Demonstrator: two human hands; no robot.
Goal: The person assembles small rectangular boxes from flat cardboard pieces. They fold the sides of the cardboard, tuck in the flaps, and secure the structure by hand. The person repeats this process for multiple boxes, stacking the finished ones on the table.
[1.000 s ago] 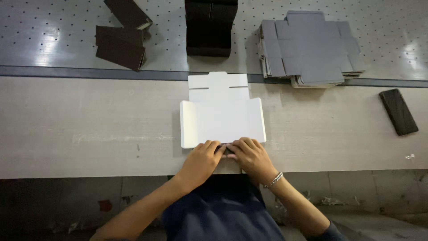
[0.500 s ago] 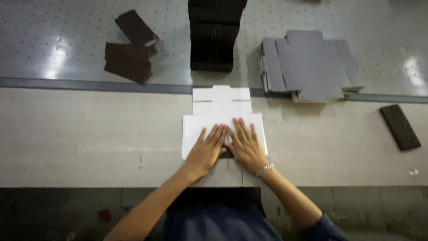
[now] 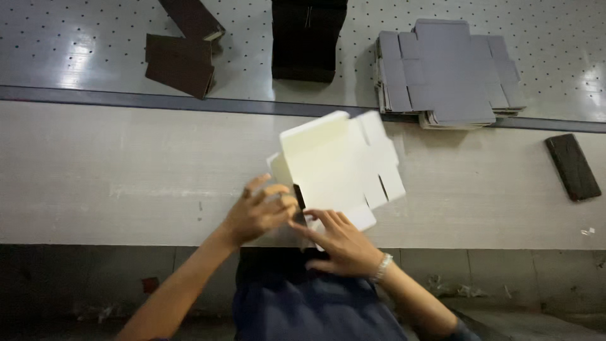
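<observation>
— Head view, sole one to go through: what in the hands?

— Pale cardboard box blank (image 3: pixel 338 167), partly folded, lifted and tilted off the light worktop (image 3: pixel 113 183). Left hand (image 3: pixel 255 211) clamped on its near left corner, fingers curled over the raised side flap, thumb beneath. Right hand (image 3: pixel 341 243) under the near edge, fingers spread and pressed against the card, bracelet (image 3: pixel 381 268) at the wrist.

— Anything tucked between the fingers?

— Small dark gap just beside the left fingertips, at the fold; contents impossible to tell.

— And the slotted flaps?

— Beyond the right fingers, pointing away and to the right, free in the air.

— Further out from the fingers?

— Well beyond, past a dark strip (image 3: pixel 126 98) along the far edge of the worktop: grey perforated table (image 3: pixel 568 57). On it, straight ahead of both hands, tall stack of dark boxes (image 3: pixel 307 38); off past the left hand, two loose dark flat boxes (image 3: pixel 180 63); off past the right hand, pile of grey flat blanks (image 3: pixel 445 72).

— Closer on the right?

— Dark flat rectangular piece (image 3: pixel 572 166) lying on the worktop, well apart from the right hand.

— Nearer than the wrists?

— Dark blue clothing (image 3: pixel 309 303), right below both forearms.
</observation>
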